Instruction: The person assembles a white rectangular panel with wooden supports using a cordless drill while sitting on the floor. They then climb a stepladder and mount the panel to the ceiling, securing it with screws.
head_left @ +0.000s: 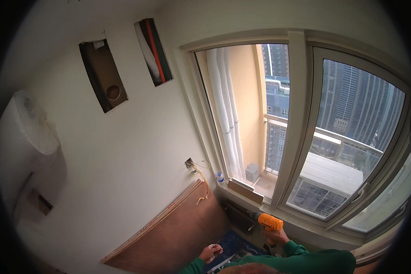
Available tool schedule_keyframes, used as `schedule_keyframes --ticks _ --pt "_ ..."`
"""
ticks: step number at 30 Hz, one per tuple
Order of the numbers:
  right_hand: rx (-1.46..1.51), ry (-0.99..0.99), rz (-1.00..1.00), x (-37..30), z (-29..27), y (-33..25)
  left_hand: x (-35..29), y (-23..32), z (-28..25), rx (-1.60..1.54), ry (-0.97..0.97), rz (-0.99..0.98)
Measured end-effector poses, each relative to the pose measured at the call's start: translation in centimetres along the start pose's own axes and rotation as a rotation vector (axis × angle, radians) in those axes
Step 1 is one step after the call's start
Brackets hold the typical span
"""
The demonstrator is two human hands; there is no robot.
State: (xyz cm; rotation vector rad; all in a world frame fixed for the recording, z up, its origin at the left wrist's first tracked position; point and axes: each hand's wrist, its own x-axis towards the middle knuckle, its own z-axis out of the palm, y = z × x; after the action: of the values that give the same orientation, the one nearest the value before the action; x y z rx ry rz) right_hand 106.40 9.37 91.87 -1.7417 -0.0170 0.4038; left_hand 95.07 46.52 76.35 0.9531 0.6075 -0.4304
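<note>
An orange cordless drill is in my right hand, whose fingers wrap its handle. Its dark chuck points left, toward a dark recess under the window ledge. Lower and to the left, my left hand is held with curled fingers, the tips pressed together; whatever they pinch is too small to make out. Beneath the hands lies something blue, partly covered by my green sleeves. Stacked reddish-brown boards lean on the wall just left of my left hand.
A small bottle and a brown strip rest on the window ledge. Loose yellow wires hang from a wall box. The tall window bounds the right side. A plastic-wrapped cylinder juts out at left, near cut wall openings.
</note>
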Motion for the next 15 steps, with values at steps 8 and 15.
schedule_keyframes --ticks 8,15 --pt "0.316 0.046 -0.137 2.9 -0.2 -5.8 -2.0 10.6 6.0 -0.032 -0.202 0.257" --pt "0.394 0.137 -0.467 3.6 -1.1 -14.7 -8.5 20.8 8.9 -0.123 -0.056 0.511"
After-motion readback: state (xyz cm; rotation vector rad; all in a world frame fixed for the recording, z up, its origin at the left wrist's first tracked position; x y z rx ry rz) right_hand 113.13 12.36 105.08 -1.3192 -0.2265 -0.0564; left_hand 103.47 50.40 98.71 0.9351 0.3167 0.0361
